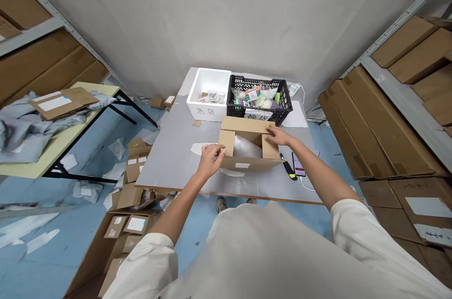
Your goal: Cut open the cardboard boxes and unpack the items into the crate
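A cardboard box [250, 163] stands on the grey table with its top flaps apart. Inside it lies a bundle in whitish, translucent wrap [246, 147]. At the box's left end, my left hand [211, 160] has its fingers bent and closed on the edge of the left flap. Over the right end, my right hand [278, 135] rests with fingers stretched and apart, touching the right and far flaps. A black and yellow utility knife [289, 168] lies right of the box, beside a phone [298, 165] with its screen lit and a white cable attached.
Behind the box stand a white foam bin [207, 111] with small packets and a black plastic crate [286, 101] full of packaged goods. A side table [67, 141] at left bears grey parcels. Opened cartons [88, 247] and scraps cover the floor there; boxes [374, 120] line the right shelves.
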Available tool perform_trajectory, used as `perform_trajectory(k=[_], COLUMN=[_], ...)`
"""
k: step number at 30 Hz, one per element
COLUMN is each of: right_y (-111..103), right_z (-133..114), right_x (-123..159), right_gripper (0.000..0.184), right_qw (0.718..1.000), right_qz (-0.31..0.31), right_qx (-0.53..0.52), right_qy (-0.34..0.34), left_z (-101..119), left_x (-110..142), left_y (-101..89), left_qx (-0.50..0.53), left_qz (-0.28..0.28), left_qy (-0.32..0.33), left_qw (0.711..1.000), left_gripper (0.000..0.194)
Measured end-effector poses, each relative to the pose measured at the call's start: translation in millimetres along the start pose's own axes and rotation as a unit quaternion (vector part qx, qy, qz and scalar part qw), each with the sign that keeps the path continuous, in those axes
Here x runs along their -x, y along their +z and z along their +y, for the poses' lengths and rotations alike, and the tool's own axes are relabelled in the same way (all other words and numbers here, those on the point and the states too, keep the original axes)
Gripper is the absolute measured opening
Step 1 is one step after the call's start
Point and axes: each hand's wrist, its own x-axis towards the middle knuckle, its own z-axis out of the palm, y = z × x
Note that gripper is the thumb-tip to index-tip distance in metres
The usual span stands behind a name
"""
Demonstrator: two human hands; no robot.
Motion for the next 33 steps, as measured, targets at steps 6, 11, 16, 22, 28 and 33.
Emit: perform_trajectory(k=[6, 11, 16, 22, 28, 33], right_y=[18.6, 33.5, 39.1, 37.6, 18.4, 1.1], right_z=[-12.3, -23.3, -28.2, -29.8, -23.3, -16.4], right_x=[7.3, 11.8, 12.7, 10.6, 15.3, 27.9], right_gripper=[0.087, 0.101, 0.106, 0.090, 0.078, 0.073], right_qw=[0.999, 0.997, 0.997, 0.996, 0.997, 0.998], right_qz=[0.005, 0.023, 0.029, 0.036, 0.001, 0.016], right_qx=[0.031, 0.035, 0.036, 0.041, 0.015, -0.047], right_qy=[0.039, 0.058, 0.065, 0.074, 0.072, 0.031], left_z=[6.2, 9.1, 11.5, 11.0, -15.3, -35.1], left_x=[31.9, 26.3, -2.5, 9.2, 18.7, -31.7], left_y=[-1.6, 7.2, 13.7, -6.9, -15.9, -9.9], left_qx=[-0.070, -0.113, -0.134, -0.145, -0.191, -0.186], left_qz=[-0.114, -0.209, -0.283, -0.158, -0.070, -0.182], left_qy=[0.096, 0.151, 0.207, 0.119, 0.006, 0.016], left_qw=[0.986, 0.960, 0.927, 0.969, 0.979, 0.966], left_gripper=[0.024, 0.051, 0.073, 0.092, 0.106, 0.120])
